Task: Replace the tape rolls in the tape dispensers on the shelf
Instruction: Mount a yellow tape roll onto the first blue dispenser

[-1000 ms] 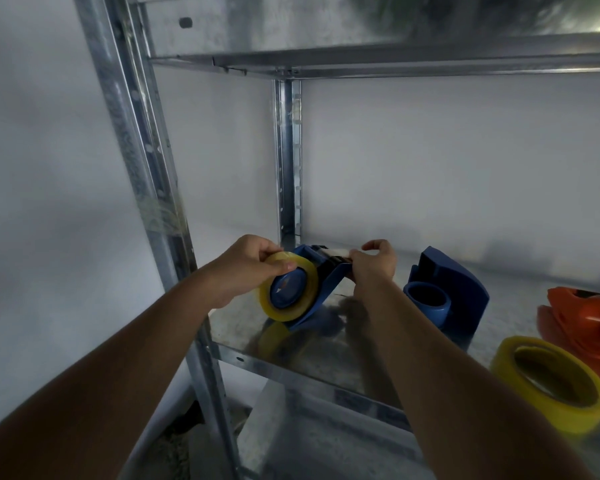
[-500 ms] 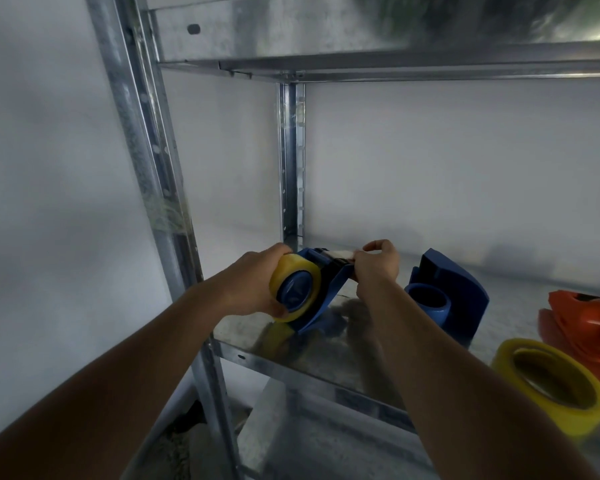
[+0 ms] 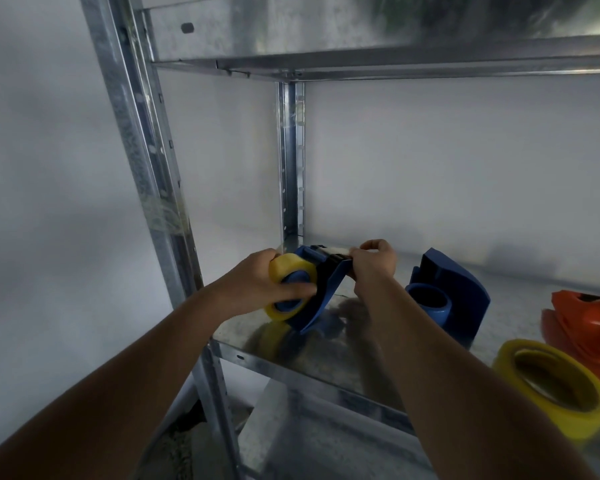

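A blue tape dispenser (image 3: 326, 289) is tilted above the left end of the metal shelf (image 3: 291, 367). A yellowish clear tape roll (image 3: 290, 271) sits on its blue hub. My left hand (image 3: 257, 289) wraps the roll from the left, fingers across the hub. My right hand (image 3: 373, 259) pinches the tape end at the dispenser's front blade. A second blue dispenser (image 3: 447, 299) with a bare hub stands to the right. An orange dispenser (image 3: 582, 327) lies at the far right, with a loose yellow tape roll (image 3: 555, 386) in front of it.
A galvanized front post (image 3: 146, 174) rises just left of my left hand, and a rear post (image 3: 290, 161) stands behind the dispenser. The upper shelf (image 3: 378, 62) hangs overhead. White walls close the back and left. A lower shelf shows beneath.
My left hand has slid round the roll, from gripping its top edge to covering the hub with the fingers. The right hand stays at the blade end.
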